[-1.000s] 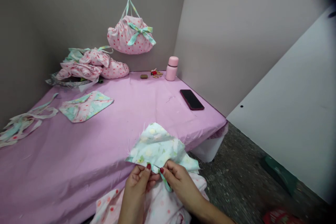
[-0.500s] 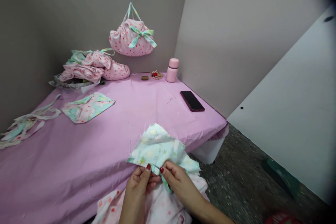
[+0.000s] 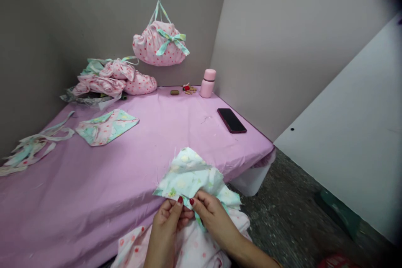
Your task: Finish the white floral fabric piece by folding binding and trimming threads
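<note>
My left hand (image 3: 168, 222) and my right hand (image 3: 211, 215) meet at the near edge of the pink-covered table (image 3: 125, 167). Both pinch the lower edge of a mint floral fabric piece (image 3: 188, 173), thumbs and forefingers pressed together, about a thumb's width apart. A narrow mint strap (image 3: 198, 220) runs down between the two hands. Under my wrists lies white fabric with pink dots (image 3: 188, 247), draped over my lap.
A pink dotted bag with a mint bow (image 3: 161, 42) hangs on the back wall. A heap of similar bags (image 3: 109, 79) sits at the back left, a flat fabric piece (image 3: 106, 125) and loose strips (image 3: 31, 148) to the left. A pink bottle (image 3: 207, 83) and a dark phone (image 3: 231, 120) lie to the right.
My hands have stayed pinched on the mint fabric with only slight finger shifts. The view has drifted a little to the left.
</note>
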Demonstrator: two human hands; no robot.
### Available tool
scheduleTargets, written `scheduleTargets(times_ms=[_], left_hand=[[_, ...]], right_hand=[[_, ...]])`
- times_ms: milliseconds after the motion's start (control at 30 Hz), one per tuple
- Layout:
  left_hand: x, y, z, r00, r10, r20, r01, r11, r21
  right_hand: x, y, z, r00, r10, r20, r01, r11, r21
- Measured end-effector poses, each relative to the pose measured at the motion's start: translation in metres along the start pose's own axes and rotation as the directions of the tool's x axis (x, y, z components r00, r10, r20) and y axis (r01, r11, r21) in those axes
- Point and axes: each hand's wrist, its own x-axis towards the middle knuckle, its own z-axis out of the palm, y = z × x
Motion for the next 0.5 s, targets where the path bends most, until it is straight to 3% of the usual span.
scheduleTargets(times_ms=[267, 500], left_hand=[[0.0007, 0.0004, -0.0014, 1.000, 0.021, -0.008, -0.021, 1.000, -0.017], [0.0045, 0.0007, -0.0032, 0.999, 0.031, -0.035, -0.032, 0.999, -0.036]], right_hand=[[0.0001, 0.0025, -0.0019, 0.999, -0.014, -0.036, 0.013, 0.999, -0.048], [-0.0007, 0.0012, -0.0042, 1.000, -0.010, 0.009, 0.010, 0.999, -0.040]])
